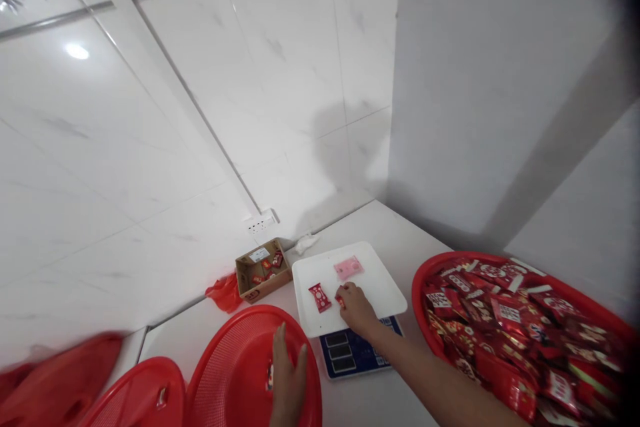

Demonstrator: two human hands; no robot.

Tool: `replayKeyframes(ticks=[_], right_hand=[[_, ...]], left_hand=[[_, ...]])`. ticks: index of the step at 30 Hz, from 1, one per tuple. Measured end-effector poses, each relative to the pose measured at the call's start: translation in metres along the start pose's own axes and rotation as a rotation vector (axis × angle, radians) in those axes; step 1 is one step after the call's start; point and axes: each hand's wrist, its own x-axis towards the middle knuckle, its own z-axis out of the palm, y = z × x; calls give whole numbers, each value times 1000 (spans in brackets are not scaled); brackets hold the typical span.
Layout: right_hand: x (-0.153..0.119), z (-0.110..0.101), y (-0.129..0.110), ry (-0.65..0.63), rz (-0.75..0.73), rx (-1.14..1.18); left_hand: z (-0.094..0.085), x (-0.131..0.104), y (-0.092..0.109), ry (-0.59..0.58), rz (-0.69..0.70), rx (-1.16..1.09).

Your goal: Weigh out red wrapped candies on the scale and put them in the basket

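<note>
My right hand (357, 308) is over the white tray (383, 280), its fingertips pinched on a small red wrapped candy (341, 301). Just left of it lies a red-and-white candy packet (319, 297), and a pink packet (349, 268) rests farther back in the tray. The tray sits on a blue digital scale (334, 367). My left hand (290, 373) hovers over the right side of a red mesh basket (213, 353), thumb and fingers apart. Beside that hand a small wrapped piece (270, 377) shows in the basket, partly hidden by the hand.
At right a large red basin (423, 310) is heaped with red packets. A cardboard box (265, 289) with a few red packets stands by the wall, beside a red plastic bag (224, 293). Another red basket (135, 390) is at lower left. A wall socket (261, 222) sits above the table.
</note>
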Motion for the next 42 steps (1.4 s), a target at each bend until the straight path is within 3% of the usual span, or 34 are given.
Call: replayKeyframes(ticks=[5, 9, 12, 15, 19, 23, 28, 31, 33, 37, 40, 42], right_hand=[[-14, 6, -16, 20, 51, 159], [-29, 26, -39, -165, -132, 295], [-17, 18, -35, -186, -234, 137], [14, -10, -10, -80, -118, -169], [42, -37, 25, -71, -56, -229], [38, -37, 38, -59, -48, -216], [21, -38, 35, -20, 29, -93], [12, -43, 31, 9, 98, 54], [3, -41, 23, -18, 133, 187], [-35, -18, -14, -179, 114, 457], [-73, 9, -46, -401, 9, 717], [-95, 21, -58, -557, -76, 774]], left_hand=[[-11, 39, 54, 122, 110, -172], [-28, 81, 79, 160, 295, -183], [-27, 105, 84, 21, 411, 39], [-7, 111, 80, -204, 473, 252], [29, 103, 68, -446, 555, 396], [44, 101, 61, -574, 596, 523], [37, 105, 60, -490, 557, 462], [26, 94, 56, -367, 475, 407], [16, 79, 47, -252, 364, 240], [-17, 44, 13, -15, 59, -127], [-41, 21, -18, 83, -105, -73], [-50, 9, -34, 152, -142, 8]])
